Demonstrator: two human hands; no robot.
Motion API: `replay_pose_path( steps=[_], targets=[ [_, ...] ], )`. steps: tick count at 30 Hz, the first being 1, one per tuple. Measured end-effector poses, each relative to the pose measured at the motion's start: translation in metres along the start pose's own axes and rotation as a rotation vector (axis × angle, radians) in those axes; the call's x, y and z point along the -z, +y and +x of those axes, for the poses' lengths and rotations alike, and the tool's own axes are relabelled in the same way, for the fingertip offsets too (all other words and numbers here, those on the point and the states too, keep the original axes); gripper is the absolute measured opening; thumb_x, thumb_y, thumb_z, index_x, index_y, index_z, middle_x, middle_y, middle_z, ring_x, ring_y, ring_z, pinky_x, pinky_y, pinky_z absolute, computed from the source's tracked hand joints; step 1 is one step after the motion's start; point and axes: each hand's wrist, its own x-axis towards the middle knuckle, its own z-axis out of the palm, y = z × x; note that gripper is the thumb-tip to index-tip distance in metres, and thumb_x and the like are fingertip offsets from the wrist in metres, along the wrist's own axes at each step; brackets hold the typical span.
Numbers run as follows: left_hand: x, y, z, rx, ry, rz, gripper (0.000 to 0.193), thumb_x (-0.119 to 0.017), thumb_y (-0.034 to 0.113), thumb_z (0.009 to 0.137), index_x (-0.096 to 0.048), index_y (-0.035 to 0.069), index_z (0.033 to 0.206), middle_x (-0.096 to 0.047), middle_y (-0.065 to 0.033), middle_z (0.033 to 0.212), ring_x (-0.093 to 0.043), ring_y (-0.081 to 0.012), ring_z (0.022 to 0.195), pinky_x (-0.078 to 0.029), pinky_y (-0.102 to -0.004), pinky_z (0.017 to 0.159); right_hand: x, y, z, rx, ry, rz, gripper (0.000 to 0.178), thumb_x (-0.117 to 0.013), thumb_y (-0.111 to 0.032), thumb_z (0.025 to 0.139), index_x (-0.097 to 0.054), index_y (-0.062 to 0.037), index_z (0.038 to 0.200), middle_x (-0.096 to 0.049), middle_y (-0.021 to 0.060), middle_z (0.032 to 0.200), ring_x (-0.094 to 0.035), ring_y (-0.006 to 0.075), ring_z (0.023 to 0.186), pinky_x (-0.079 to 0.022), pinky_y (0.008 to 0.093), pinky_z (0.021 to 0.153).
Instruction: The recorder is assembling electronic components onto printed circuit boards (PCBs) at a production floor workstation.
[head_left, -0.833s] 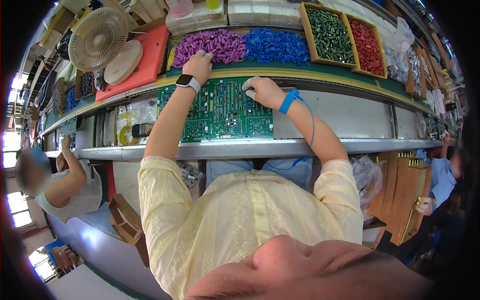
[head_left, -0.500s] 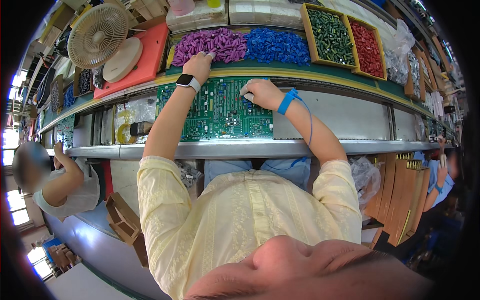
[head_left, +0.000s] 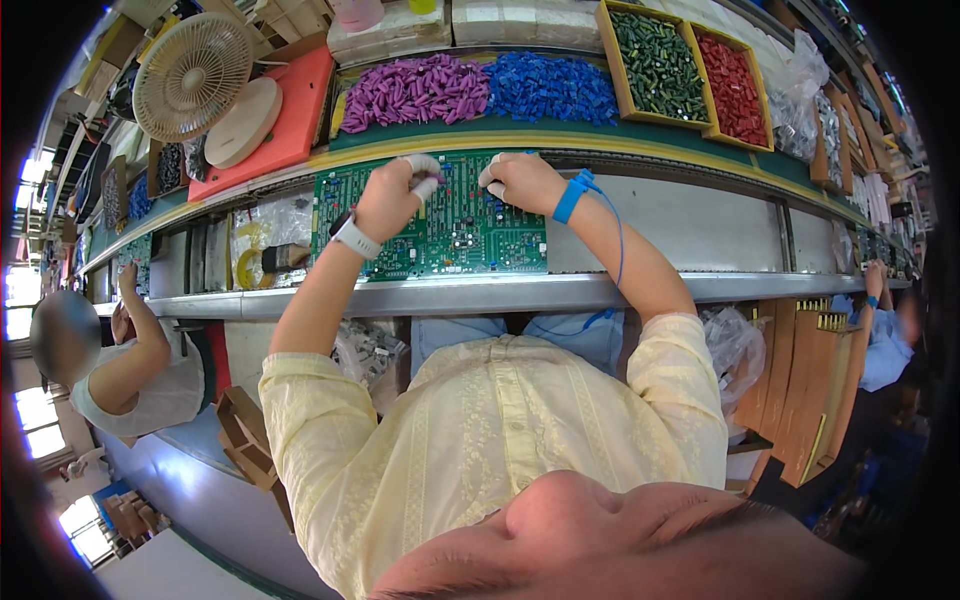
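Note:
A green circuit board (head_left: 440,245), crowded with small parts, lies in front of me on the metal-edged conveyor line. Over its upper left part, my left hand (head_left: 390,200) pinches a small purple component (head_left: 440,179) between fingers in white finger covers. My right hand (head_left: 528,184) is closed above the board's upper right, thumb and forefinger together; what they hold, if anything, is hidden. Beyond the board lie a heap of purple components (head_left: 415,92) and a heap of blue components (head_left: 552,90).
Yellow-edged boxes hold green components (head_left: 655,68) and red components (head_left: 732,92) at the back right. A fan (head_left: 196,76) stands on a red board at the back left. A black-ended brush (head_left: 283,258) lies left of the circuit board. Co-workers sit at both sides.
My left hand has come back from the purple heap to above the board, with a small purple component in its fingers. My right hand has stayed nearly in place.

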Motion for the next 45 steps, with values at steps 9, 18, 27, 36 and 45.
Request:
replay_pose_path(
  steps=[9,18,27,36,45],
  targets=[
    [-0.007,-0.007,-0.058,-0.144,-0.165,0.119,0.018,-0.062,0.008,0.075,-0.062,0.003,0.092,-0.064,-0.0129,0.086,-0.061,-0.0274,0.074,-0.048,-0.0341,0.067,0.004,-0.002,-0.001,0.023,-0.100,-0.027,0.021,-0.053,-0.011,0.077,-0.066,-0.0112,0.093,-0.061,0.0124,0.090,-0.058,0.0301,0.085,-0.046,0.0412,0.076],
    [-0.007,-0.010,-0.073,-0.264,-0.233,0.300,0.013,-0.064,0.009,0.072,-0.063,0.007,0.084,-0.062,-0.0090,0.080,-0.056,-0.0284,0.077,-0.045,-0.0363,0.070,0.136,0.107,-0.063,-0.359,0.533,-0.178,0.030,-0.052,-0.016,0.080,-0.060,-0.0079,0.108,-0.062,0.0172,0.100,-0.060,0.0294,0.093,-0.046,0.0372,0.083],
    [-0.015,-0.016,-0.078,-0.314,-0.197,0.227,0.012,-0.065,0.009,0.070,-0.062,0.008,0.082,-0.060,-0.0070,0.076,-0.055,-0.0272,0.077,-0.044,-0.0360,0.072,0.213,0.297,-0.202,-1.202,0.304,-0.602,0.035,-0.049,-0.026,0.082,-0.057,-0.0134,0.113,-0.055,0.0162,0.116,-0.052,0.0341,0.108,-0.042,0.0447,0.089],
    [-0.013,-0.014,-0.078,-0.314,-0.230,0.271,0.014,-0.064,0.007,0.070,-0.062,0.008,0.084,-0.061,-0.0055,0.081,-0.055,-0.0266,0.078,-0.043,-0.0355,0.074,0.211,0.264,-0.161,-1.215,0.283,-0.601,0.038,-0.053,-0.026,0.083,-0.052,-0.0155,0.120,-0.055,0.0139,0.117,-0.053,0.0315,0.107,-0.044,0.0423,0.089],
    [-0.014,-0.014,-0.078,-0.313,-0.195,0.271,0.011,-0.062,0.010,0.070,-0.064,0.007,0.081,-0.063,-0.0065,0.078,-0.056,-0.0253,0.079,-0.043,-0.0350,0.074,0.202,0.269,-0.160,-1.208,0.492,-0.614,0.034,-0.050,-0.020,0.084,-0.054,-0.0139,0.117,-0.058,0.0163,0.112,-0.054,0.0319,0.104,-0.045,0.0422,0.086]
  ],
)
